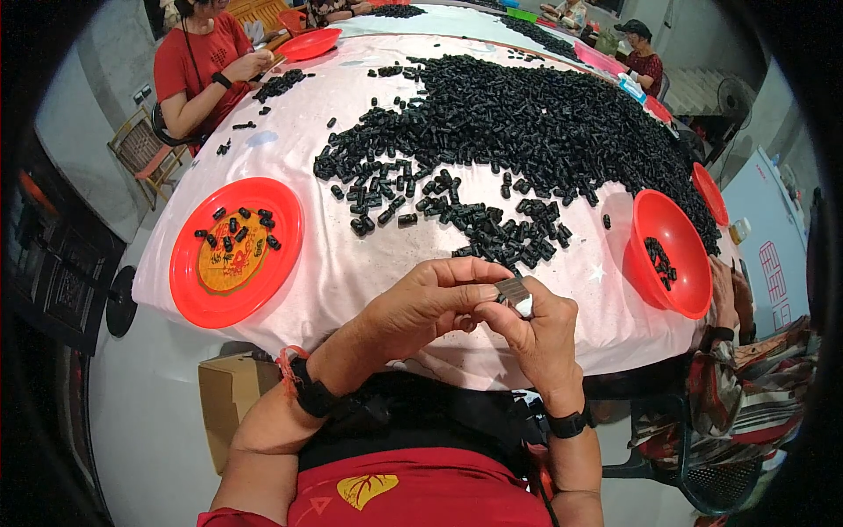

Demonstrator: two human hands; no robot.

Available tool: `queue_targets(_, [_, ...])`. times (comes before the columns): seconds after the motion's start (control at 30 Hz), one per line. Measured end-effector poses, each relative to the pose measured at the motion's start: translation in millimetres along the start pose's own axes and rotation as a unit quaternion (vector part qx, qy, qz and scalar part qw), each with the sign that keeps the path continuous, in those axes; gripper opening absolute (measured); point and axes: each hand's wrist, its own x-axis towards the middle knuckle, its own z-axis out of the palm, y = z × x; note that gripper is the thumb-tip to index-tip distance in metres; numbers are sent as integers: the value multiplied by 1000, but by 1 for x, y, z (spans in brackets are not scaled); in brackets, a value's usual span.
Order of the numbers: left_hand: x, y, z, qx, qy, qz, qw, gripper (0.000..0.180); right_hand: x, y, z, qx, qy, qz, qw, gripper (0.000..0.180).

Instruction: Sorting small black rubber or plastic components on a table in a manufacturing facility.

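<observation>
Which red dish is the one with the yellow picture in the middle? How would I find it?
Start at the big round table under the white cloth, heaped with small black plastic pieces. Go to its near left edge. The flat red plastic plate there alone has a yellow centre; the red bowl opposite is deep and tilted.

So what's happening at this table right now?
A person holds a small silvery piece between the left hand and right hand, above the white-covered table. A heap of small black parts covers the table. A red plate and a red bowl hold a few.
</observation>
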Motion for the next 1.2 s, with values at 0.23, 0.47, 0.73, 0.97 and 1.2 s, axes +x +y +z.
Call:
queue_targets(0.23, [-1, 1, 0, 1, -7, 5, 1000, 35, 0, -1, 0, 1, 1, -14, 1000, 37])
queue_targets(0.47, [-2, 2, 4, 6, 3, -8, 1000, 32, -1, 0, 0, 34, -4, 10, 999, 38])
queue_targets(0.73, [-3, 1, 1, -6, 0, -6, 1000, 34, -1, 0, -1, 24, -15, 6, 1000, 35])
queue_targets(0.97, [-1, 1, 2, -3, 0, -7, 1000, 31, 0, 3, 0, 29, -9, -6, 1000, 35])
queue_targets(1.2, [-1, 0, -1, -2, 5, -15, 1000, 35, 1, 5, 1, 13, -21, -10, 1000, 37])
